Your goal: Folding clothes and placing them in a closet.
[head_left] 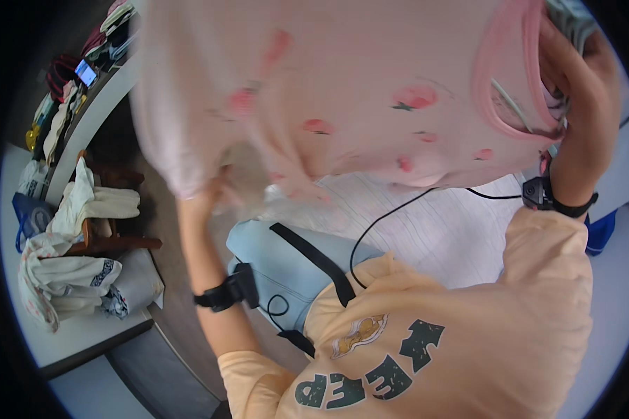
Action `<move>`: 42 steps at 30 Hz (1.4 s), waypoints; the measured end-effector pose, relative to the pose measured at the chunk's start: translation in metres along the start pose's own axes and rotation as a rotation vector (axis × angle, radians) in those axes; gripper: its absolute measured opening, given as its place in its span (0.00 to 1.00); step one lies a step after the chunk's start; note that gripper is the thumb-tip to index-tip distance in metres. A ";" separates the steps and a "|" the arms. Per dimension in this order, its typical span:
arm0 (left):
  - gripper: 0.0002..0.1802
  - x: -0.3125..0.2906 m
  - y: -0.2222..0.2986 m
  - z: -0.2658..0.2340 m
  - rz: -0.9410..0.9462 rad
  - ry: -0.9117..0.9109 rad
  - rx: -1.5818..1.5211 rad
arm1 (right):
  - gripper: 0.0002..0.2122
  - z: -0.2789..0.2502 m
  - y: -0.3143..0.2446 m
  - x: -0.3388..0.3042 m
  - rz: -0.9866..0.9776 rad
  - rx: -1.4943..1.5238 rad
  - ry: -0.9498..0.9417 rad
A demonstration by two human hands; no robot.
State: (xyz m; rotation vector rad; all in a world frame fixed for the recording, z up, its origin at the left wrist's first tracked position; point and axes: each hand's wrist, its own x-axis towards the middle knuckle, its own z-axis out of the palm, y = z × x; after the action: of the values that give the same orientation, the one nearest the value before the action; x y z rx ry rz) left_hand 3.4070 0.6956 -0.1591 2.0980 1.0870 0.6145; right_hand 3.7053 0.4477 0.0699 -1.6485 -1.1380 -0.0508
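Note:
A pale pink shirt (370, 84) printed with red strawberries is spread across the upper part of the head view, its neckline toward the right. My right hand (576, 70) is closed at the neck opening, fingers partly hidden by the pink trim. Inside that opening shows a thin pale bar (511, 105), perhaps part of a hanger. Grey-green striped cloth (573, 21) sits beside the same hand. At the shirt's lower left edge, my left hand (220, 188) reaches up under the fabric. Its fingers are blurred and mostly covered, so their grip does not show.
To the left, a wooden chair (105, 241) carries white clothes (94, 199). More clothes (70, 279) lie on a white surface below it. A curved-looking shelf edge (91, 126) bears a lit phone (86, 72) and folded cloth. A black cable (391, 211) runs across my front.

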 end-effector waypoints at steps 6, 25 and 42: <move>0.18 0.013 0.060 -0.111 0.190 0.357 -0.061 | 0.08 0.013 0.009 0.013 0.100 0.515 -0.188; 0.22 0.084 0.046 0.201 0.294 -0.420 0.198 | 0.13 0.009 0.499 -0.201 1.181 0.152 -0.214; 0.22 0.077 0.173 0.462 0.646 -0.639 0.212 | 0.10 0.038 0.416 -0.167 0.847 0.042 0.308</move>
State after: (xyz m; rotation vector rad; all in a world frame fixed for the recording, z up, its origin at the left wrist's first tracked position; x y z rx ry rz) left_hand 3.8461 0.5236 -0.3232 2.5726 0.1091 0.0718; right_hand 3.8825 0.3858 -0.3391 -1.8841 -0.1569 0.2520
